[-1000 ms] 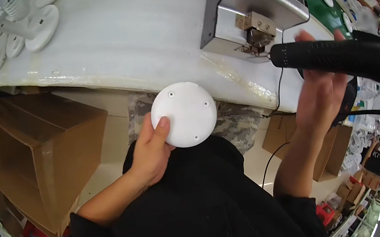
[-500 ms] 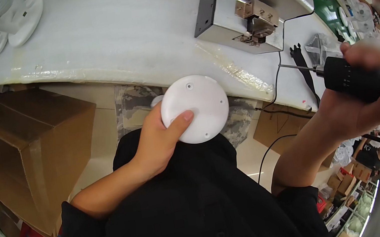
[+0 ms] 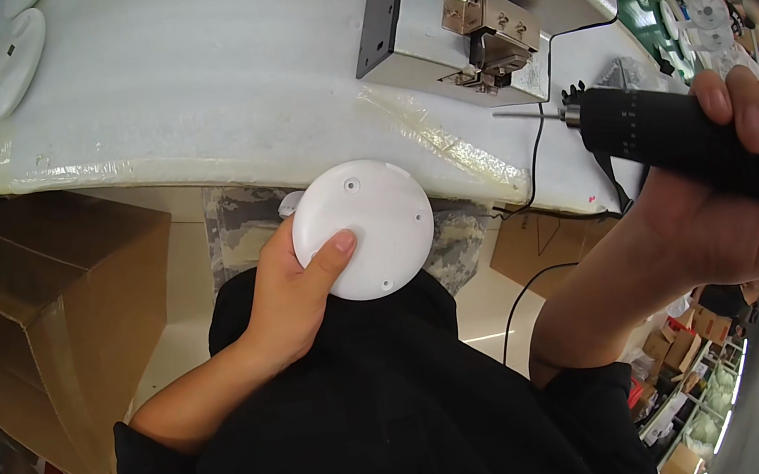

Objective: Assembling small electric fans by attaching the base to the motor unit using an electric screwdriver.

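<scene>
My left hand [image 3: 290,278] grips a round white plastic disc [image 3: 372,223] by its left side, thumb pressed on its face. Several small screw holes show near the disc's rim, and a small white piece [image 3: 291,204] sticks out behind its upper left edge. It is held above my lap, just in front of the table edge. My right hand [image 3: 744,173] is wrapped round a black electric screwdriver [image 3: 674,124], raised at the right. Its thin metal bit [image 3: 530,114] points left, apart from the disc.
On the white table [image 3: 199,76] stands a metal screw feeder [image 3: 484,25]. White round parts [image 3: 14,63] lie at the far left. A large open cardboard box [image 3: 60,324] is left of me. A black cable [image 3: 538,158] runs over the table edge. Other people work at far right.
The screwdriver has come left and slightly down, its bit nearer the disc. My right fingers have closed further round its body. The whole view has shifted slightly; the left-hand grip is the same.
</scene>
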A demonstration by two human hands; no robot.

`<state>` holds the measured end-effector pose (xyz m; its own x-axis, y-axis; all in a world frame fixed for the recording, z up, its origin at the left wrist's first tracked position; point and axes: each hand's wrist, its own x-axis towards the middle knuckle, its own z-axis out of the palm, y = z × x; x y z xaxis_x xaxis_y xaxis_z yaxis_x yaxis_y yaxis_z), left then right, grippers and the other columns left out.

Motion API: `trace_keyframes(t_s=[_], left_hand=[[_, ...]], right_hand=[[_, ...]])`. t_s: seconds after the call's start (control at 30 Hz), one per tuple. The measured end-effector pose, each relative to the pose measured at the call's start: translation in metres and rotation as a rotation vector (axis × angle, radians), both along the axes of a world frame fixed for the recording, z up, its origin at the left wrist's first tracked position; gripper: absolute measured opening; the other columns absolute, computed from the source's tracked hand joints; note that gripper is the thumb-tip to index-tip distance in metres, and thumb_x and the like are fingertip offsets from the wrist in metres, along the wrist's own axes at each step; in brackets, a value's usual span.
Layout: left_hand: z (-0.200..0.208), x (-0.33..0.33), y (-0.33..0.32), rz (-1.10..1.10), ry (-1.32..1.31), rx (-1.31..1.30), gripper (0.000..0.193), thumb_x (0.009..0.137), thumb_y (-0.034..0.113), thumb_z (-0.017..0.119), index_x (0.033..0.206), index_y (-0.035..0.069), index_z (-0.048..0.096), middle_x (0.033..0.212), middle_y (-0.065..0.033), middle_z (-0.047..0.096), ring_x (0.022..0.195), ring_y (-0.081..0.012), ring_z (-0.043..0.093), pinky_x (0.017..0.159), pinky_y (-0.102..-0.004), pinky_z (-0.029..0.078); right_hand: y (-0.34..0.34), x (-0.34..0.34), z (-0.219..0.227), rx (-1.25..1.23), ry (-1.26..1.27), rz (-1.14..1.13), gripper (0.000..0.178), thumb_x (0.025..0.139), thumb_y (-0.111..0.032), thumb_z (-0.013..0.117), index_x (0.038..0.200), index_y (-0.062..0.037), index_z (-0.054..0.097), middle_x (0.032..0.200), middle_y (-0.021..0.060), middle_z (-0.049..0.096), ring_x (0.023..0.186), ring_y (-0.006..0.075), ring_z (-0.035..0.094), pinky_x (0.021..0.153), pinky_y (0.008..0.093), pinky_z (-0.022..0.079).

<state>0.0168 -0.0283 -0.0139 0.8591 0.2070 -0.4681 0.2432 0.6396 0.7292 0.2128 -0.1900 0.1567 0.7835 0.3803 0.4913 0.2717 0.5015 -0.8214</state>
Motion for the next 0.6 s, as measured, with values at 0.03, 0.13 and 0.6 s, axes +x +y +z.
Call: trace_keyframes(t_s=[0.03,0.13,0.6], left_hand=[[0.0,0.0,0.0,0.0,0.002,-0.002,0.037,0.093,0.011,0.06,0.123,-0.007,0.049,0.109,-0.0177,0.062,0.094,-0.0195,0.062,0.083,-0.0282,0.052],[0.0,0.001,0.001,-0.008,-0.013,-0.011,0.037,0.093,0.011,0.06,0.123,-0.007,0.049,0.109,-0.0176,0.062,0.093,-0.0195,0.062,0.082,-0.0282,0.053],[-0.001,0.003,-0.003,-0.012,-0.03,0.037,0.037,0.094,0.013,0.059,0.124,-0.007,0.048,0.109,-0.0176,0.062,0.092,-0.0191,0.062,0.081,-0.028,0.053]], right_hand=[[0.003,0.0,-0.002,-0.002,0.002,0.0,0.036,0.078,-0.037,0.056,0.1,-0.0084,0.053,0.083,0.0024,0.052,0.07,0.0112,0.05,0.07,0.0315,0.042],[0.015,0.003,-0.009,0.015,-0.17,-0.015,0.054,0.088,-0.054,0.05,0.122,-0.0133,0.041,0.083,0.0026,0.058,0.071,0.0162,0.06,0.071,0.0362,0.048],[0.04,0.008,-0.004,-0.092,-0.03,0.026,0.029,0.079,-0.042,0.057,0.083,-0.0141,0.05,0.077,-0.0014,0.052,0.061,0.0095,0.049,0.064,0.0297,0.042]])
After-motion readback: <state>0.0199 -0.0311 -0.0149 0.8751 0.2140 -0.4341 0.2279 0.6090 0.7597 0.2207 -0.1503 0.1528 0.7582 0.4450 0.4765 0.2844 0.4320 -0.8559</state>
